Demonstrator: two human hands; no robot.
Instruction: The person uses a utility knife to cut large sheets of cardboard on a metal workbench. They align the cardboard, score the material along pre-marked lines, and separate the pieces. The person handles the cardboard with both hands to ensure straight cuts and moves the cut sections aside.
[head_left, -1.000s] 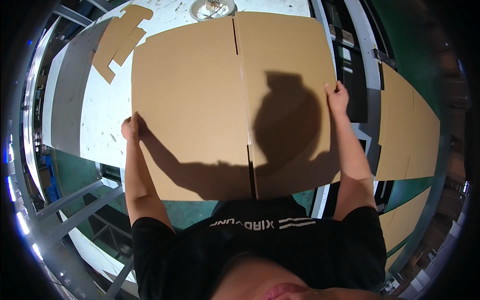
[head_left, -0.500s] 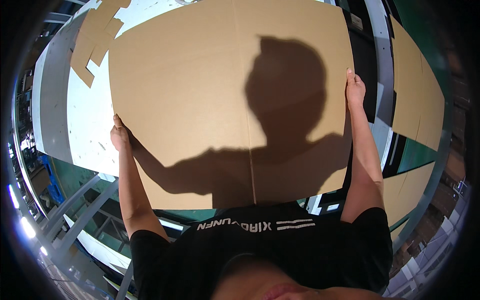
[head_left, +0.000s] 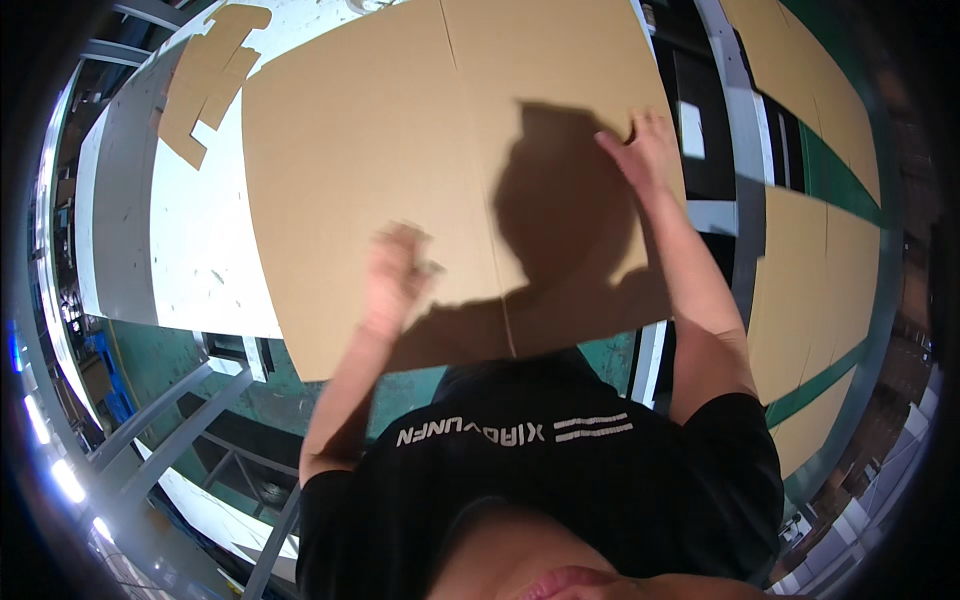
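A large brown cardboard sheet lies in front of me with a crease down its middle and my shadow across its right half. My left hand is over the sheet's left half, near the lower middle. Motion smears its fingers, so I cannot make out their pose or whether they touch the board. Close to the right edge, my right hand has its thumb and fingers apart over the cardboard, holding nothing.
Under the sheet is a white table. A notched cardboard offcut lies at its far left. More cardboard sheets are on the right beyond a grey metal frame. Metal rails stand at the lower left above green floor.
Both hands have let go of the sheet's side edges and moved inward over its face, the left one farther. The sheet now sits a little farther from me and slightly turned.
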